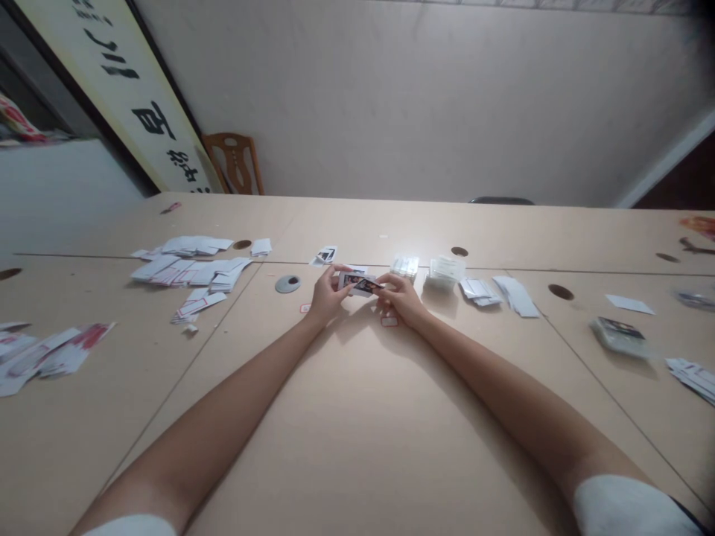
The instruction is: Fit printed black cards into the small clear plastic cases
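Observation:
Both of my hands meet over the middle of the table. Between them is a small stack of photo cards (357, 283), white-bordered with dark pictures. My left hand (328, 294) is closed on the stack's left side, thumb on top. At the right end, my right hand (401, 296) pinches a card that lies at a slant over the others. Below the hands lie small red-bordered labels (389, 321). More photo cards (325, 255) rest just beyond my left hand. A stack of clear sleeves (405, 268) stands right behind my right hand.
Another clear-sleeve stack (445, 272) and white paper slips (480, 292) lie to the right, with a wrapped pack (620, 336) farther out. White envelopes (190, 269) spread over the left side. Cable holes, one with a grey cap (287, 284), dot the table (357, 417).

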Demonstrator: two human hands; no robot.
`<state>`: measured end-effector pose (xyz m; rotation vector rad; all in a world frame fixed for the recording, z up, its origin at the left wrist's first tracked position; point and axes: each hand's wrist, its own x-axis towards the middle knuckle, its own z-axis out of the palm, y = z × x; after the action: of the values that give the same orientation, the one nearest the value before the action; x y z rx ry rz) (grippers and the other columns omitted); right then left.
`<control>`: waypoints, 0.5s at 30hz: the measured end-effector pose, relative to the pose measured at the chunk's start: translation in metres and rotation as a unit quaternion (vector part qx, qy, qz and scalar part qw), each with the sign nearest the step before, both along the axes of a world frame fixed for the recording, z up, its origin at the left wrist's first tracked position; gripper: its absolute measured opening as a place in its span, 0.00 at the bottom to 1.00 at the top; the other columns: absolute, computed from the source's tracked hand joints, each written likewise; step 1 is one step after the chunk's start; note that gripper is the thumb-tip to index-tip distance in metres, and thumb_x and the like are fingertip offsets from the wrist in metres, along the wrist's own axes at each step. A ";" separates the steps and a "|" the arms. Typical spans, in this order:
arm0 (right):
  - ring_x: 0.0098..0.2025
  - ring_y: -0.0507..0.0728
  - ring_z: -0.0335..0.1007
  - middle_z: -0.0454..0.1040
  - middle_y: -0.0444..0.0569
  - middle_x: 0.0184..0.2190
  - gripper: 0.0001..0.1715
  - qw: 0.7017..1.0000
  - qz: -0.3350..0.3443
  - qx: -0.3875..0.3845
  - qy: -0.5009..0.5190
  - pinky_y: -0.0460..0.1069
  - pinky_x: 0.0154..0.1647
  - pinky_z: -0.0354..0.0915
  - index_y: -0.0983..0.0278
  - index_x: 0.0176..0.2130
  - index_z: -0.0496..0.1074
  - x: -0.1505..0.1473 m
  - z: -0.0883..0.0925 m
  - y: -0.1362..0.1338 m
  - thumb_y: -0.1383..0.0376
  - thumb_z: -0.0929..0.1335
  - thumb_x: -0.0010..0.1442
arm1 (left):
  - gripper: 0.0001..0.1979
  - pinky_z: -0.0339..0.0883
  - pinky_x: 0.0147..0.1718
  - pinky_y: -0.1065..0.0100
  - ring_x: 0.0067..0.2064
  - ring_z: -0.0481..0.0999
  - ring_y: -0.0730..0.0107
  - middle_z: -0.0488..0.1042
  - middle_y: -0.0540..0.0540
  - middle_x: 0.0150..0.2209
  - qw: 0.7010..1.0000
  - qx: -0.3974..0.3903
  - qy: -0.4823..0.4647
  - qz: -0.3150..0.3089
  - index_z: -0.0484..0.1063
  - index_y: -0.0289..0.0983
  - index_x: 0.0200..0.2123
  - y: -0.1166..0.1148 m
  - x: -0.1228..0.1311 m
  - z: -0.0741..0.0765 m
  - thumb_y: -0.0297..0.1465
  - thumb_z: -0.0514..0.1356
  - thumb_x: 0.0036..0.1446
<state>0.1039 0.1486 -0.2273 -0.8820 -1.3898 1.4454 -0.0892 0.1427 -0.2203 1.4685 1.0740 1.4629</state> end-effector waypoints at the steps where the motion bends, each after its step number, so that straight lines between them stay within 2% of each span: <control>1: 0.15 0.53 0.69 0.73 0.41 0.16 0.22 1.000 -0.001 -0.001 -0.001 0.44 0.13 0.64 0.62 0.37 0.69 0.000 0.000 0.000 0.54 0.75 0.46 | 0.19 0.71 0.27 0.72 0.31 0.79 0.67 0.79 0.47 0.32 1.000 0.000 -0.001 0.001 0.70 0.36 0.42 0.000 0.000 0.000 0.31 0.67 0.45; 15: 0.14 0.51 0.66 0.75 0.42 0.17 0.24 1.000 -0.009 -0.009 0.004 0.43 0.13 0.61 0.61 0.36 0.67 0.000 -0.004 0.002 0.53 0.76 0.44 | 0.18 0.70 0.27 0.71 0.31 0.79 0.68 0.79 0.47 0.32 1.000 0.015 -0.008 0.016 0.69 0.36 0.41 0.001 0.001 -0.002 0.32 0.68 0.47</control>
<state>0.1038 0.1510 -0.2309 -0.8974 -1.3628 1.4490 -0.0877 0.1438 -0.2223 1.4638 1.0755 1.5174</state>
